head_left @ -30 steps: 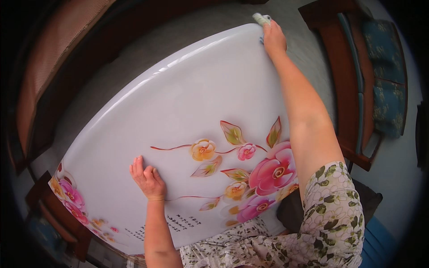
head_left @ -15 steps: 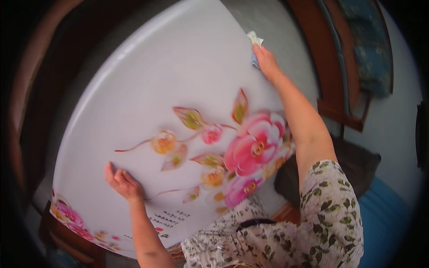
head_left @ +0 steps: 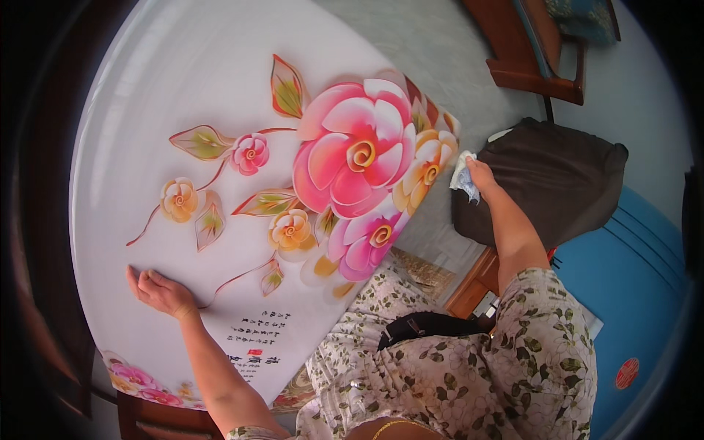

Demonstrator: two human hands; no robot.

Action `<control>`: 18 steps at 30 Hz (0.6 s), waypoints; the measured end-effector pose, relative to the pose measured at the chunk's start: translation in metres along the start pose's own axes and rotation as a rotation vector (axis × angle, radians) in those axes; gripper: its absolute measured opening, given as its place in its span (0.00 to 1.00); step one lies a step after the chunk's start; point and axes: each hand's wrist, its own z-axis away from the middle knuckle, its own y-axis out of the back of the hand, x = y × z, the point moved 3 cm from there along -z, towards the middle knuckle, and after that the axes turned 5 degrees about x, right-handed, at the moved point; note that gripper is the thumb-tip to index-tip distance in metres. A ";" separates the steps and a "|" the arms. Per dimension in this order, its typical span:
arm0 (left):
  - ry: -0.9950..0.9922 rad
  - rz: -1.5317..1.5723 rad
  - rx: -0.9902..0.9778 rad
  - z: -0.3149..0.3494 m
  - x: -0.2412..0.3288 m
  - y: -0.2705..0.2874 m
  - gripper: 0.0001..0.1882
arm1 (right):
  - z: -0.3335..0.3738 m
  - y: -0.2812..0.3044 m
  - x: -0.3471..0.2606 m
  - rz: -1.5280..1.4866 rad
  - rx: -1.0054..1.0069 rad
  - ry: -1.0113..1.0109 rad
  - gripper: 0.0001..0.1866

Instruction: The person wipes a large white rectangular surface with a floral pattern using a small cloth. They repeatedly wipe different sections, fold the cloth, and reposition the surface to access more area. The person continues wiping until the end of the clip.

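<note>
A white tablecloth (head_left: 242,81) printed with large pink, yellow and purple flowers covers the table in front of me. My left hand (head_left: 163,293) rests on it left of the middle, fingers loosely bent and somewhat apart, holding nothing. Out past the table's right edge, my right hand (head_left: 480,178) grips a crumpled white and bluish cloth (head_left: 463,180). That cloth hangs apart from the tabletop, next to a dark brown covered object (head_left: 550,176); what lies under the cover is hidden.
Behind the covered object on the right stands a large blue panel-like piece (head_left: 631,286). A wooden chair (head_left: 539,73) is at the upper right, over grey floor (head_left: 418,44). Reddish-brown wooden furniture (head_left: 158,419) shows beneath the table's lower left edge.
My right hand has come back toward me with the cloth, from the table's far right edge to beside the covered object. The view has shifted; my left hand stays on the tablecloth.
</note>
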 end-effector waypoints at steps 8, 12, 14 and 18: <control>-0.028 0.019 0.054 0.005 -0.010 -0.003 0.10 | 0.114 0.001 -0.120 -1.301 -0.485 -0.119 0.26; -0.027 0.025 0.065 0.007 -0.016 -0.003 0.11 | 0.161 -0.026 -0.150 -1.299 -0.728 -0.039 0.26; -0.045 0.013 0.076 0.008 -0.020 -0.001 0.11 | 0.187 -0.039 -0.162 -1.259 -0.822 0.019 0.27; -0.066 0.010 0.068 0.009 -0.017 0.000 0.10 | 0.240 -0.078 -0.161 -1.048 -1.138 -0.058 0.28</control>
